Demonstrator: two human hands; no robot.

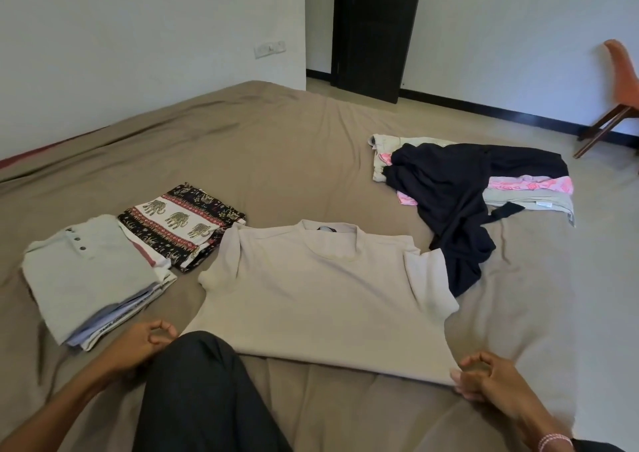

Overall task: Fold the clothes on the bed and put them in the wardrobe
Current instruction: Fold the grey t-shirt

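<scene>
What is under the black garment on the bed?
Under the black garment a pink patterned cloth, a cream piece and a grey-green piece stick out; the rest is covered.

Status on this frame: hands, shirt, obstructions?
Right hand pinches beige T-shirt hem corner. Left hand curled beside it, grip unclear. Shirt flat, unfolded. Knee overlaps near hem.

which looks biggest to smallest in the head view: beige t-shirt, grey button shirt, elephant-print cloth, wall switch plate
1. beige t-shirt
2. grey button shirt and elephant-print cloth: close, cloth lies farther, so unranked
3. wall switch plate
</scene>
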